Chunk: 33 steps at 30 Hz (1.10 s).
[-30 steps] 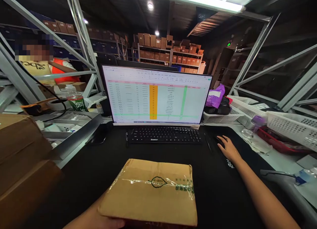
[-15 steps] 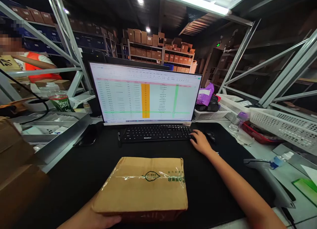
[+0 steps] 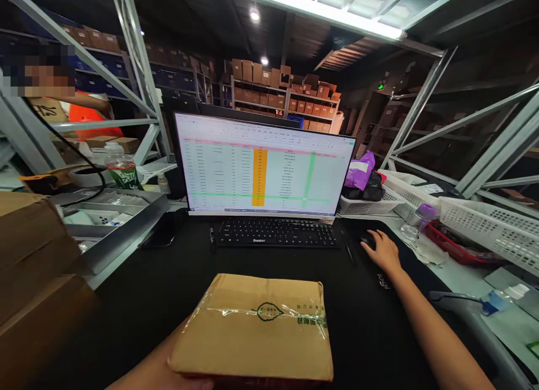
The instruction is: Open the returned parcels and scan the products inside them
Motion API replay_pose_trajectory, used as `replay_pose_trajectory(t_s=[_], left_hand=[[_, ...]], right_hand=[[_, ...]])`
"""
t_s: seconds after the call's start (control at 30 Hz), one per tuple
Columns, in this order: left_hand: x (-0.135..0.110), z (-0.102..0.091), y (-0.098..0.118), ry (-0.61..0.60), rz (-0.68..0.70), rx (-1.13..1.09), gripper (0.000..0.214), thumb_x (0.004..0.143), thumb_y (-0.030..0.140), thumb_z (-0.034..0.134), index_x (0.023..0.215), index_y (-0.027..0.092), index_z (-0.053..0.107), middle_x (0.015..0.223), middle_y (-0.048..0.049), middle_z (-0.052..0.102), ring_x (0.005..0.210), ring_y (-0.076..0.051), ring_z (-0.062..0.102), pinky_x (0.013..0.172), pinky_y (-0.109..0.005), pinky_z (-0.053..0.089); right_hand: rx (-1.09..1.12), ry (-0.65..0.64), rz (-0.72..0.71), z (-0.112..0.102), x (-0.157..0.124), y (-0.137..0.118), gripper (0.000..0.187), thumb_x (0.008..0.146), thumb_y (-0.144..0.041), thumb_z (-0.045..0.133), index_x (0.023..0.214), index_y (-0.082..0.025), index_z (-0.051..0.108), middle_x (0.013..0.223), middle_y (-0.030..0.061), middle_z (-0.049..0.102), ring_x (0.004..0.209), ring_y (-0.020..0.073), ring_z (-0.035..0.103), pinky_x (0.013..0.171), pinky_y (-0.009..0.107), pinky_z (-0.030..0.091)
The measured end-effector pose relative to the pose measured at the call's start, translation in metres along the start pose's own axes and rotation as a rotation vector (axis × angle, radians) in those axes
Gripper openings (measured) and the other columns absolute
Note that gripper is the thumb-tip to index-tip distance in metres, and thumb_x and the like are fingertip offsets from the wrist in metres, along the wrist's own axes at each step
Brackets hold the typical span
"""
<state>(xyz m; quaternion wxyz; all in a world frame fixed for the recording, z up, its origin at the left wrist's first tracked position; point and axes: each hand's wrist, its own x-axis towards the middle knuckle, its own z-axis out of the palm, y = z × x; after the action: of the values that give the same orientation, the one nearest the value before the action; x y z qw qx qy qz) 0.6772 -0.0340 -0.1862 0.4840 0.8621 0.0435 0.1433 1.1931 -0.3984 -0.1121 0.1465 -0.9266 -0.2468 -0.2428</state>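
In front of me a taped cardboard box (image 3: 252, 334) with green print is tilted, its taped top face toward me. My left hand (image 3: 185, 382) grips its near left corner from below; most of those fingers are hidden by the box. On the right, my right hand (image 3: 384, 252) lies over a black computer mouse (image 3: 368, 240), fingers curved round it. A black keyboard (image 3: 275, 232) stands left of that hand, with a pen (image 3: 348, 247) between them. Behind the keyboard, a monitor (image 3: 286, 176) shows a spreadsheet with an orange column and green highlighted lines.
Brown cartons (image 3: 33, 266) are stacked at the left edge beside a grey metal tray (image 3: 126, 232). A handheld scanner (image 3: 475, 322) lies right of my forearm. White baskets (image 3: 488, 227) line the right side. Beyond the left frame, a person in an orange vest (image 3: 90, 117) holds a package.
My right hand has moved right, from the keyboard's right end onto the mouse, uncovering the pen. My left hand still holds the box. The view has shifted slightly left.
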Motion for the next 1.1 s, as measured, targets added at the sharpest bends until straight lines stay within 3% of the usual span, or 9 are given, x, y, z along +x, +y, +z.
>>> replay_pose_trajectory(t_s=[0.13,0.23,0.33,0.47,0.7,0.97,1.1], left_hand=[[0.002,-0.002,0.028,-0.007,-0.012,-0.016,0.104,0.060,0.071,0.077,0.150,0.031,0.045,0.135,-0.0106,0.066,0.134,-0.037,0.053,0.113,-0.054,0.043],[0.002,-0.004,0.040,-0.010,-0.021,-0.052,0.111,0.059,0.076,0.076,0.152,0.028,0.040,0.142,-0.0129,0.061,0.135,-0.037,0.052,0.114,-0.054,0.041],[0.003,-0.004,0.042,-0.040,-0.016,-0.062,0.119,0.057,0.077,0.078,0.155,0.024,0.035,0.139,-0.0157,0.061,0.137,-0.037,0.049,0.117,-0.056,0.036],[0.004,-0.004,0.043,-0.076,0.023,-0.102,0.120,0.059,0.073,0.080,0.156,0.024,0.030,0.138,-0.0156,0.061,0.139,-0.037,0.046,0.119,-0.055,0.032],[0.005,-0.005,0.048,-0.064,0.090,-0.102,0.122,0.061,0.066,0.083,0.158,0.024,0.023,0.155,-0.0166,0.044,0.144,-0.039,0.038,0.121,-0.056,0.026],[0.002,-0.005,0.040,-0.025,0.145,-0.003,0.116,0.062,0.059,0.084,0.157,0.023,0.028,0.143,-0.0169,0.056,0.144,-0.039,0.038,0.121,-0.058,0.026],[0.000,-0.003,0.031,-0.017,0.164,0.013,0.120,0.063,0.058,0.084,0.160,0.025,0.020,0.151,-0.0177,0.048,0.142,-0.039,0.042,0.119,-0.060,0.030]], right_hand=[[0.154,-0.046,-0.044,0.039,0.002,0.045,0.070,0.086,-0.059,0.048,0.142,-0.018,0.050,0.144,0.0187,0.045,0.135,0.0332,0.049,0.109,0.048,0.046],[0.174,0.031,-0.156,0.069,0.011,0.056,0.067,0.087,-0.058,0.045,0.140,-0.018,0.053,0.138,0.0176,0.050,0.133,0.0337,0.051,0.111,0.050,0.045],[0.189,0.066,-0.242,0.083,0.017,0.060,0.060,0.089,-0.056,0.040,0.132,-0.019,0.060,0.135,0.0160,0.054,0.129,0.0334,0.054,0.109,0.052,0.047],[0.173,0.030,-0.242,0.078,0.016,0.060,0.064,0.088,-0.060,0.040,0.130,-0.017,0.061,0.133,0.0165,0.057,0.125,0.0349,0.057,0.103,0.052,0.051],[0.128,-0.010,-0.263,0.071,0.014,0.059,0.060,0.089,-0.060,0.042,0.132,-0.020,0.059,0.132,0.0141,0.059,0.122,0.0330,0.059,0.101,0.049,0.053],[0.110,-0.024,-0.229,0.060,0.009,0.049,0.061,0.090,-0.059,0.039,0.132,-0.021,0.061,0.136,0.0141,0.056,0.121,0.0319,0.060,0.097,0.047,0.055],[0.097,-0.044,-0.222,0.049,0.003,0.039,0.060,0.091,-0.058,0.040,0.134,-0.020,0.058,0.138,0.0147,0.054,0.122,0.0311,0.060,0.098,0.046,0.055]])
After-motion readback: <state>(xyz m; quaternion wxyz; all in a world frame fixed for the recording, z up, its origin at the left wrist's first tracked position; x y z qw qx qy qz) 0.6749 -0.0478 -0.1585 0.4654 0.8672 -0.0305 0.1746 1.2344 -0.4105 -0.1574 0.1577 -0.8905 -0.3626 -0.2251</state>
